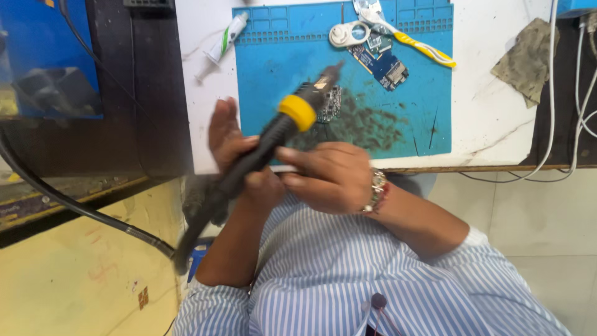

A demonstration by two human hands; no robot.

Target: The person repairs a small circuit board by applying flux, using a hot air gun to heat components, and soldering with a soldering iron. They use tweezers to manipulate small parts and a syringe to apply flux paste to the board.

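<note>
A soldering iron (273, 134) with a black handle and yellow collar slants up to the right, its tip over a dark circuit board (331, 102) on the blue work mat (280, 68). My left hand (231, 146) sits behind and under the handle, fingers partly spread. My right hand (329, 177), a beaded bracelet on its wrist, closes on the handle from the right. Both hands hover at the table's near edge, above my striped shirt.
On the mat's far side lie a small blue circuit board (380, 63), a white round tool (348, 34) and yellow-handled tweezers (426, 48). A paste syringe (222, 42) lies left of the mat, a dirty cloth (527, 59) right. White cables (581, 106) hang right; a black cord (74, 208) runs left.
</note>
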